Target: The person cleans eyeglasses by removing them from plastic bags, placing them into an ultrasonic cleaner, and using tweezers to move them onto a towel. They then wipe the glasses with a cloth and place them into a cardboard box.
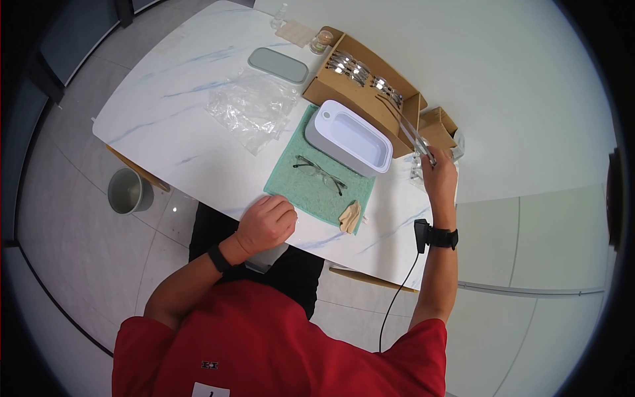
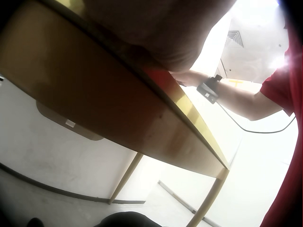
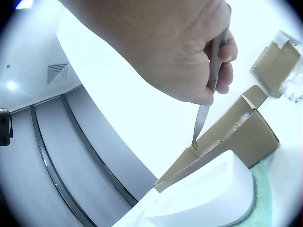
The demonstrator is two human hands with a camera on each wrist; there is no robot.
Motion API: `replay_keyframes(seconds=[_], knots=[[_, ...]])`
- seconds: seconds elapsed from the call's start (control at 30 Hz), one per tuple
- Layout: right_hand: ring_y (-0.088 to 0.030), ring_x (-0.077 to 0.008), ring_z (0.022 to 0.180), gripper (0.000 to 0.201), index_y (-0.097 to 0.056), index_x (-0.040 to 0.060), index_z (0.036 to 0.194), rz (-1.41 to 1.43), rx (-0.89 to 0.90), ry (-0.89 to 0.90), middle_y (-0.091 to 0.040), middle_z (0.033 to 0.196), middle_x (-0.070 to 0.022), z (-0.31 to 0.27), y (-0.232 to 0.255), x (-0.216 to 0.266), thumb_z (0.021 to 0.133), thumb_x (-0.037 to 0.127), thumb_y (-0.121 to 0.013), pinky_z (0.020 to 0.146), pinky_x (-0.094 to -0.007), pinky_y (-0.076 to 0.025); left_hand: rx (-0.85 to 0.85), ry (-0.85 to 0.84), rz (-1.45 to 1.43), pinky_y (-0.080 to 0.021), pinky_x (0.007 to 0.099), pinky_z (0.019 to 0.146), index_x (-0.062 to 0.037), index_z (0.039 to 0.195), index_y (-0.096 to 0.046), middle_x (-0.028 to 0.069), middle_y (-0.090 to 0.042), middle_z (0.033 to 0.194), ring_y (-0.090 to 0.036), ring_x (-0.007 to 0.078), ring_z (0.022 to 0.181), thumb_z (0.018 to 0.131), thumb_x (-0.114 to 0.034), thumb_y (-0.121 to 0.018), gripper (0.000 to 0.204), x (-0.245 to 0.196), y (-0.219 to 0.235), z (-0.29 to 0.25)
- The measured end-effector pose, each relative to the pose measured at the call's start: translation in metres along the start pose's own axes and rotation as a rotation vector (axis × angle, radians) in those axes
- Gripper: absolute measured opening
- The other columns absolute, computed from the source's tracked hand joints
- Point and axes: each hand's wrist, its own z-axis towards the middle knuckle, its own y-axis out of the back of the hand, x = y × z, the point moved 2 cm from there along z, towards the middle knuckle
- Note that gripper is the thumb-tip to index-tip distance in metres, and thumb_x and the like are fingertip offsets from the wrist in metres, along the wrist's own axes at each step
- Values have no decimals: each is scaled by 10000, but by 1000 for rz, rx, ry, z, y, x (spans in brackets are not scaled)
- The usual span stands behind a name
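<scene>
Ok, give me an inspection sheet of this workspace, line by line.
Surface: marble-patterned table, green cloth on it.
Job's things: eyeglasses and white tub on the cloth; more glasses in the cardboard box.
Clutter: clear plastic, grey oblong item, crumpled beige piece.
Hands: left hand at the near table edge, fingers loosely curled; right hand grips metal tweezers.
Cables: black cable hangs from the right wrist device.
Surroundings: bin on the tiled floor.
</scene>
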Motion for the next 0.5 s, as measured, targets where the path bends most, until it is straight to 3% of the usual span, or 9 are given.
replay_keyframes(seconds=[0.5], knots=[[-698, -417, 812, 195, -724, 38, 1049, 54, 16, -20, -717, 944, -203, -9, -19, -9, 909, 174, -737, 715, -475, -552, 3, -3, 13, -528, 381, 775, -54, 817, -649, 56, -644, 876, -651, 247, 880, 773, -59, -728, 91, -1, 0, 0]])
